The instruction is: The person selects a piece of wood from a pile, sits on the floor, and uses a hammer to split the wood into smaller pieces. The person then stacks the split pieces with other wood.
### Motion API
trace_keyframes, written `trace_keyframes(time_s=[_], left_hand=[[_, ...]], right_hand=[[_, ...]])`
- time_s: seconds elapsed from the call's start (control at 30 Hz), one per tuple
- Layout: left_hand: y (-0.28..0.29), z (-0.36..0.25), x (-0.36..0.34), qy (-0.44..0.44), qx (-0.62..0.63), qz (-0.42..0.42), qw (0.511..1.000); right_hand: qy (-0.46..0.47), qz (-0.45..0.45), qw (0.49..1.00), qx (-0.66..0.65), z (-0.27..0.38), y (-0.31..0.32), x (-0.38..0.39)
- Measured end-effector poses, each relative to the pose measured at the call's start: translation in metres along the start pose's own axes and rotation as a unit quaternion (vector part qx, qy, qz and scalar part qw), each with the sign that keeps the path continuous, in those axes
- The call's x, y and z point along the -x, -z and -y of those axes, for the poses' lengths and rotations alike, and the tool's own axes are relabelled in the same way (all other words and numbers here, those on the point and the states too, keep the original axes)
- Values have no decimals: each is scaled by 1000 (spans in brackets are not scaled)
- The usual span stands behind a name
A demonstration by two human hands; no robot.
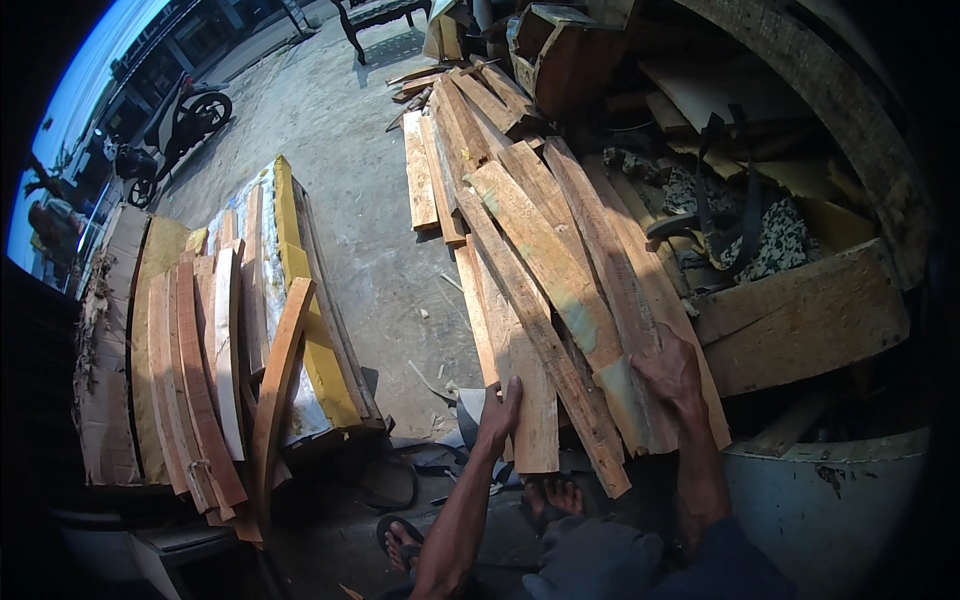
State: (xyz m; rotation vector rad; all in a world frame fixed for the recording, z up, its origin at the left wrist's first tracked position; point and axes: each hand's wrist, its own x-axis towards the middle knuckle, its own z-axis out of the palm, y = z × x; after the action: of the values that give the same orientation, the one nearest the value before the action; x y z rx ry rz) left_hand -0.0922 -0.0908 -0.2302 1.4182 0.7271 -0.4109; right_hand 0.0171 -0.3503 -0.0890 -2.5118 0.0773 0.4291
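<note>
In front of me a long pile of rough wooden boards (575, 290) slopes from the far middle toward my feet. My left hand (500, 410) is at the pile's near left edge, thumb raised along the side of a short wooden board (534, 410); its fingers look curled on that edge and are partly hidden. My right hand (665, 370) lies over a long wooden board (622, 265) on the right side, closed around its edge near the close end. Between my hands, a narrow plank (548, 345) and a wide stained board (560, 270) lie slanted across the others.
To the left, a yellow-edged stack (290, 230) carries several wooden strips (195, 380). A wooden box side (805, 320) and dark straps (715, 220) are at the right, above a pale curved container (830, 490). A motorcycle (175, 135) and a bench (380, 15) stand farther off.
</note>
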Motion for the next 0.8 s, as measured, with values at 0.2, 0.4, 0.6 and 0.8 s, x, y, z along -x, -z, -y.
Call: trace_keyframes(time_s=[0.2,0.4,0.6,0.8], left_hand=[[-36,-1,14,-7,85,-7,996],[-52,0,1,14,154,2,988],[-45,0,-2,18,168,-17,985],[3,-1,13,-47,52,19,997]], right_hand=[[108,18,994,28,-35,-27,44],[48,1,997,-58,-1,-35,-7],[61,27,998,21,17,-58,4],[108,138,957,-233,22,-66,18]])
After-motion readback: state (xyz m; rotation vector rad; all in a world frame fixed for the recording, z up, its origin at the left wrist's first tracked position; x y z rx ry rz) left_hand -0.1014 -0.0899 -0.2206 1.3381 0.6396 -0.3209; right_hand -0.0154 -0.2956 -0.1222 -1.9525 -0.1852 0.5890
